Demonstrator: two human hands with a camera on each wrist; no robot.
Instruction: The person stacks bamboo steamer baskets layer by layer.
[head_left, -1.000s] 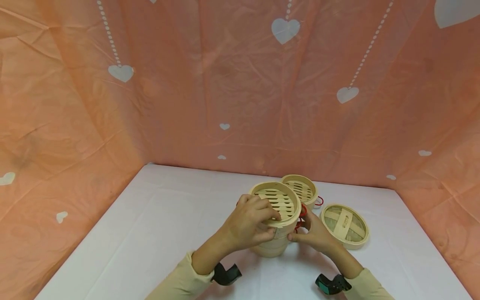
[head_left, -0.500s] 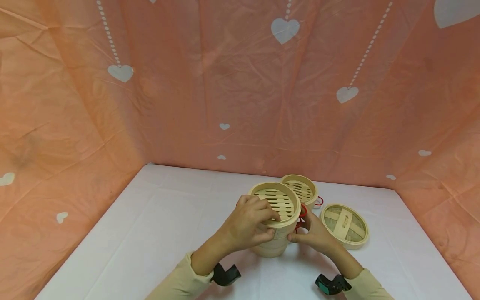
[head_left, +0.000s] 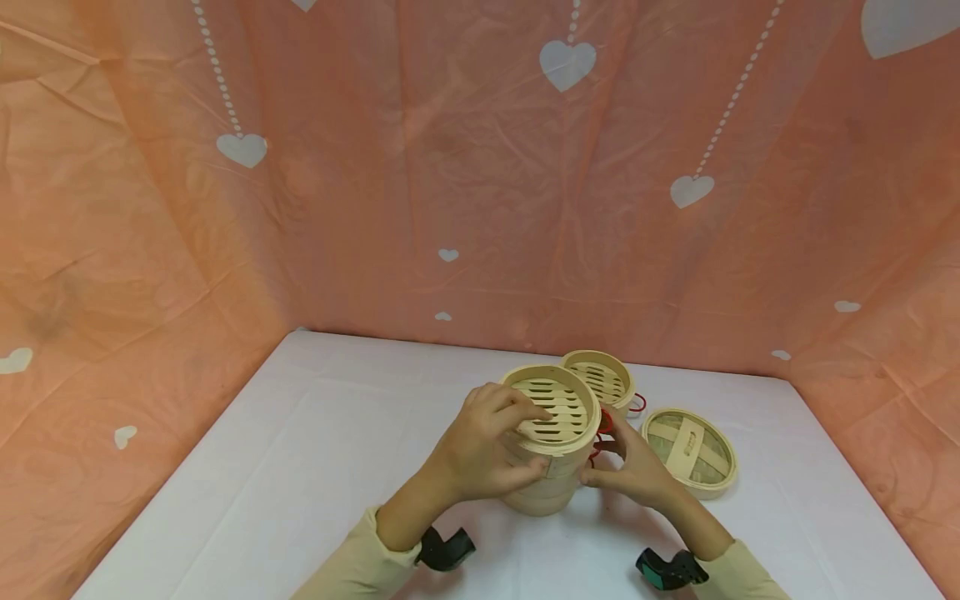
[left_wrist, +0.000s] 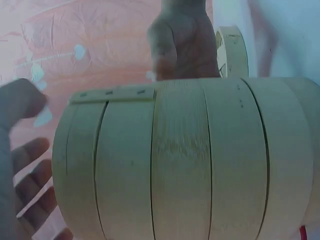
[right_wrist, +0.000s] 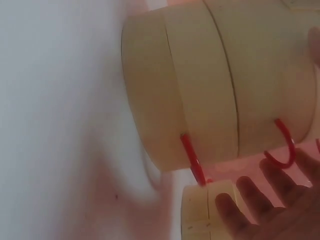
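Note:
In the head view, a stack of round bamboo steamer baskets (head_left: 538, 493) stands upright on the table, its slatted top tier uncovered. My left hand (head_left: 474, 457) is at the stack's left side, fingers loosely spread over the near rim and thumb low by the wall. The left wrist view shows this left hand's fingers (left_wrist: 34, 186) apart from the bamboo wall. On the other side, my right hand (head_left: 633, 467) has its thumb near the wall. Its fingers (right_wrist: 281, 186) stretch loosely behind the stack, close to the red loop handles (right_wrist: 192, 159).
Another steamer basket (head_left: 628, 367) with a red loop stands behind the stack. A round woven lid (head_left: 684, 450) lies to the right on the white table (head_left: 315, 467). Orange cloth with pale hearts (head_left: 480, 167) walls the back and sides.
The left hand's fingers have lifted from inside the top tier's rim and shifted slightly left, spreading apart. The right hand has eased a little to the right. The stack stays in place.

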